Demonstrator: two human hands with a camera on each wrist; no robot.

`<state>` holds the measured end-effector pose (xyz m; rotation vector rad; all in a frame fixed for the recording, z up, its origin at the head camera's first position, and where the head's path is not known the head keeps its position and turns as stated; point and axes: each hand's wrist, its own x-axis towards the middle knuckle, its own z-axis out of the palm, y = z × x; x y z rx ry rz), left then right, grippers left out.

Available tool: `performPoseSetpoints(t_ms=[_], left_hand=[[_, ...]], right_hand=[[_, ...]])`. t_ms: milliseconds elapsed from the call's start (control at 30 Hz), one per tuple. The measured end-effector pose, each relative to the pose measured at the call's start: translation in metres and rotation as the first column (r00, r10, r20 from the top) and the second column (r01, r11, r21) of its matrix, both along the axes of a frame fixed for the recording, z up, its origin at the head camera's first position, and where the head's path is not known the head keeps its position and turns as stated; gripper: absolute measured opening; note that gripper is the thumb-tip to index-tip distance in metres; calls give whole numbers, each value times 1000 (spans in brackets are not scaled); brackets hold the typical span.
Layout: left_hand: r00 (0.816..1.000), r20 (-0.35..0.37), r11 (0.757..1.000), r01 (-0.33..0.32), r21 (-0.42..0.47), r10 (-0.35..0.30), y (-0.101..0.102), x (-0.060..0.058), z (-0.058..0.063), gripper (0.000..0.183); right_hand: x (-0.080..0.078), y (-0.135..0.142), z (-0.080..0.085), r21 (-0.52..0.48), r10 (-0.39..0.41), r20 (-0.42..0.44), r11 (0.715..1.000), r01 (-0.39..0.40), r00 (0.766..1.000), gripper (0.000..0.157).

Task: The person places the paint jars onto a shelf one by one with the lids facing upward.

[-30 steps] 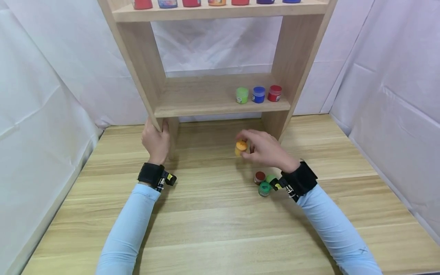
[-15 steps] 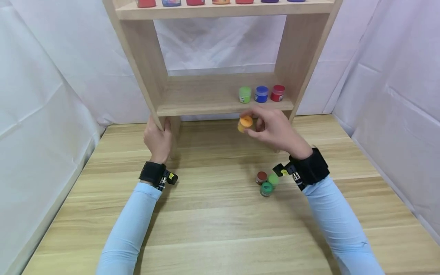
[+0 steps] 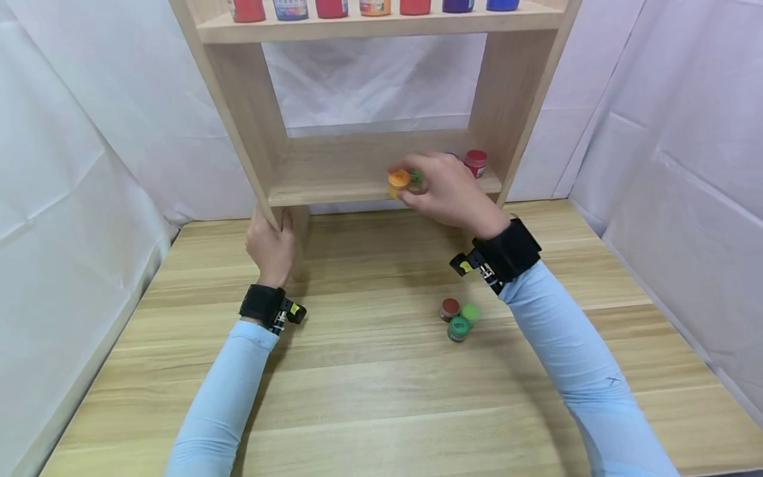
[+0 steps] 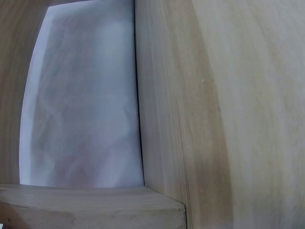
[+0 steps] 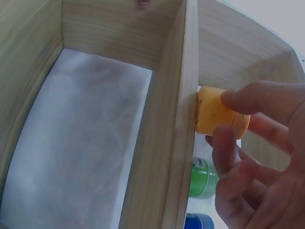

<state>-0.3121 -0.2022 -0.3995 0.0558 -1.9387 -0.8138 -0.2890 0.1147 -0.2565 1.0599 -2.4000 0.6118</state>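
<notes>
My right hand (image 3: 450, 192) pinches a small jar of orange paint (image 3: 398, 183) between thumb and fingers, at the front edge of the middle board of a wooden shelf (image 3: 334, 165). In the right wrist view the orange jar (image 5: 212, 112) is beside a green paint jar (image 5: 202, 179), with a blue jar (image 5: 198, 222) beyond. From the head these two are mostly hidden behind the hand; a red jar (image 3: 476, 162) shows at the right end. My left hand (image 3: 271, 246) grips the shelf's left side panel low down, beneath the middle board.
Three jars, brown (image 3: 450, 309), light green (image 3: 471, 313) and dark green (image 3: 458, 329), stand together on the wood-grain table (image 3: 357, 397). Along the upper board (image 3: 381, 26) runs a row of several jars. White cloth (image 3: 77, 132) hangs behind and at both sides.
The right hand has lifted the orange jar from low over the table up to the middle board, ending farther left in front of the green jar. The left hand keeps its hold.
</notes>
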Motion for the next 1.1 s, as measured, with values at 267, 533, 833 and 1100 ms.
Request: performPoseSetpoints(t_ms=[267, 533, 833, 1100], left_hand=[[1000, 6, 1000, -4, 2, 4, 1, 2, -1, 30], [1000, 7, 1000, -14, -6, 14, 0, 0, -3, 28], [1000, 1, 1000, -20, -8, 20, -1, 0, -6, 29], [1000, 10, 1000, -21, -14, 21, -2, 0, -4, 30]], right_hand=[[-7, -11, 5, 82, -102, -23, 991, 103, 995, 30], [-14, -19, 8, 95, -155, -51, 983, 159, 987, 26], [-19, -27, 7, 133, -224, -35, 965, 227, 974, 29], [-16, -29, 9, 171, -234, -78, 955, 244, 969, 38]])
